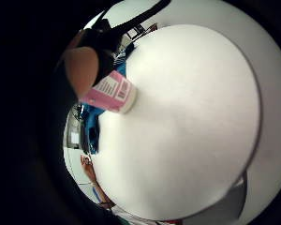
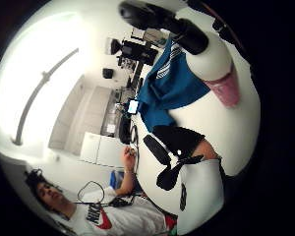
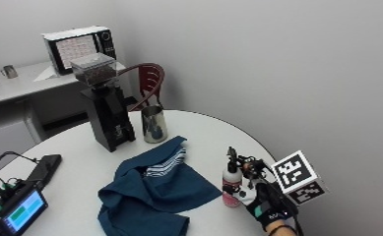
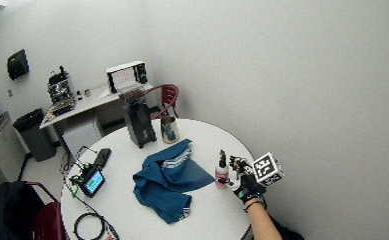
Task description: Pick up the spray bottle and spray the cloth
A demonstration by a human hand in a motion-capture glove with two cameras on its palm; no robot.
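The spray bottle [image 3: 231, 186], pink below, white above and topped by a black nozzle, stands upright on the round white table [image 3: 197, 132] near its right edge. My gloved right hand [image 3: 264, 195] is against the bottle's right side, fingers curled round it. In the little finger side palm view a bare fingertip [image 1: 83, 70] lies across the pink label of the bottle [image 1: 113, 93], whose base rests on the table. The thumb side palm view has the bottle [image 2: 217, 64] close by, with the thumb [image 2: 206, 149] a little apart from it. The blue cloth [image 3: 153, 189] lies crumpled just left of the bottle.
A black coffee grinder [image 3: 106, 115] and a steel cup [image 3: 153, 125] stand at the table's back. A small screen [image 3: 19, 212] and a black device [image 3: 42, 169] with cables lie at the left. A red chair [image 3: 149, 81] stands behind the table.
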